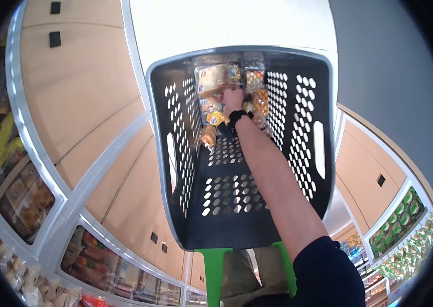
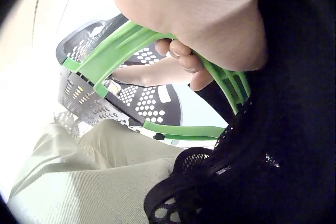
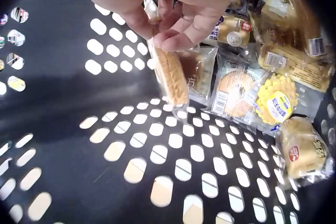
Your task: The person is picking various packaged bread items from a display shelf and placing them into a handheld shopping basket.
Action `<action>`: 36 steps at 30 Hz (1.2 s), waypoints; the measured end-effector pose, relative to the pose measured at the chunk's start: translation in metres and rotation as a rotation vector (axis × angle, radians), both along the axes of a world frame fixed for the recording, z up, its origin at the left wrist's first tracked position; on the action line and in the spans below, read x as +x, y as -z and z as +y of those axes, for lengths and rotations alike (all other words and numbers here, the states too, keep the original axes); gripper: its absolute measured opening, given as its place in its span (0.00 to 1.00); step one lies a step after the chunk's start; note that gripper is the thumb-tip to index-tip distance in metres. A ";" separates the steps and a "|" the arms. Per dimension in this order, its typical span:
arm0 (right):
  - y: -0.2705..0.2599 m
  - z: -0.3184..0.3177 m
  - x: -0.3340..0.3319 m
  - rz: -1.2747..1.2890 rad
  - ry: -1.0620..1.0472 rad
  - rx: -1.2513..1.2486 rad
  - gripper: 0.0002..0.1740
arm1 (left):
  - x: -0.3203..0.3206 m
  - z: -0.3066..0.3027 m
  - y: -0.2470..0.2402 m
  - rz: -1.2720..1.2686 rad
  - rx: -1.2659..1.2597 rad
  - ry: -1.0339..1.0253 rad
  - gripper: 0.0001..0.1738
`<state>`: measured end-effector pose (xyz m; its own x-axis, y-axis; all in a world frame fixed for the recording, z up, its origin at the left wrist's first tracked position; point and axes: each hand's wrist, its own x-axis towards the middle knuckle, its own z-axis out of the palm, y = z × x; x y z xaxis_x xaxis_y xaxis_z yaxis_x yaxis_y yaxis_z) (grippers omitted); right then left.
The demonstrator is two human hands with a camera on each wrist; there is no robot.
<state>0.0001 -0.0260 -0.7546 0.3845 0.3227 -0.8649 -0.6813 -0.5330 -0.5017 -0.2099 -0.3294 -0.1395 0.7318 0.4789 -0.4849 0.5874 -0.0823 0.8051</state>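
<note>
Deep inside a black perforated basket (image 1: 226,230), my right hand (image 1: 233,98) is among packaged breads. The right wrist view shows that hand (image 3: 163,8) pinching the top of a long wrapped bread (image 3: 170,77) between thumb and fingers; the bread hangs tilted beside other packs. A round yellow pastry pack (image 3: 276,100) and a wrapped roll (image 3: 302,148) lie to its right. In the left wrist view, my left hand (image 2: 194,19) grips the basket's green handle (image 2: 107,56), fingers curled round it. The head view does not show my left hand.
Wood-coloured cabinets (image 1: 83,87) with product bins (image 1: 91,261) run along the left. More cabinets (image 1: 367,174) and green-packed goods (image 1: 398,222) stand at the right. A grey surface (image 1: 385,61) fills the upper right, and my trousered legs (image 1: 239,273) are below the basket.
</note>
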 end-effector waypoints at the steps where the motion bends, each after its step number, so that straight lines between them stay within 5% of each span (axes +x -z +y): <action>1: 0.004 -0.008 -0.001 -0.011 -0.004 0.085 0.18 | 0.011 0.021 0.005 -0.012 0.015 0.046 0.22; 3: -0.047 -0.022 0.010 -0.034 -0.195 0.044 0.15 | 0.031 0.063 0.008 -0.029 0.047 0.176 0.21; 4: -0.065 -0.035 0.014 0.051 -0.121 0.162 0.14 | 0.035 0.067 0.000 -0.024 0.065 0.193 0.21; 6: -0.097 -0.060 0.023 0.111 -0.040 0.281 0.12 | 0.043 0.063 -0.007 0.054 0.016 0.034 0.21; 7: -0.122 -0.072 0.034 0.167 -0.136 0.223 0.13 | 0.054 0.072 -0.004 -0.016 0.128 -0.008 0.09; 10: -0.231 -0.088 0.070 0.212 -0.315 0.141 0.16 | 0.070 0.076 -0.012 -0.092 0.249 -0.038 0.09; 16: -0.473 -0.119 0.126 0.544 -0.180 0.490 0.17 | 0.082 0.065 -0.048 0.027 0.357 0.016 0.14; 22: -0.659 -0.165 0.137 0.720 -0.185 0.710 0.27 | 0.087 0.063 -0.075 0.066 0.129 -0.359 0.26; 24: -0.696 -0.174 0.130 0.698 -0.237 0.785 0.30 | 0.106 0.087 -0.125 -0.346 -0.043 -0.928 0.30; 27: -0.738 -0.194 0.105 0.746 -0.358 0.838 0.29 | 0.082 0.078 -0.116 -0.705 -0.298 -1.271 0.32; 31: -0.742 -0.203 0.076 0.786 -0.578 0.862 0.26 | 0.080 0.059 -0.173 -0.568 0.105 -1.275 0.25; 36: -0.785 -0.212 0.042 0.682 -0.924 0.843 0.23 | 0.057 0.010 -0.195 -0.635 -0.001 -1.385 0.23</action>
